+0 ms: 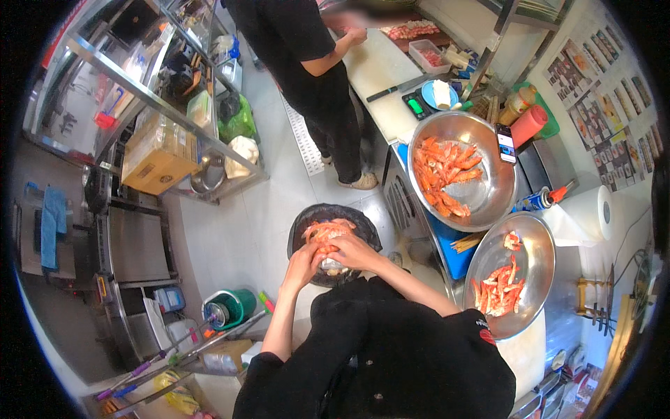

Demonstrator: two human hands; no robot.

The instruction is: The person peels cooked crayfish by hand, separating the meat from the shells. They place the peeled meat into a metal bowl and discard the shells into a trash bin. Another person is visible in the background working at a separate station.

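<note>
My left hand (303, 263) and my right hand (355, 252) meet over a bin lined with a black plastic bag (366, 224). Between their fingertips they grip an orange shrimp (326, 250), partly hidden by the fingers. Orange shrimp shells (335, 228) lie heaped inside the bin beneath. To the right, on the counter, a large steel bowl (494, 183) holds a pile of whole-looking orange shrimp (442, 162). Nearer to me, a second steel bowl (536, 256) contains red-and-white shrimp (500, 288) that look peeled, with one piece (512, 241) apart from the others.
A co-worker in black (335, 105) stands ahead at the counter (374, 68). A knife (392, 90) and a scale (417, 106) lie there. A phone (505, 144) leans at the big bowl's rim. Wooden skewers (467, 242) rest on a blue board (458, 262). Left are shelving (152, 89) and a green bucket (243, 306).
</note>
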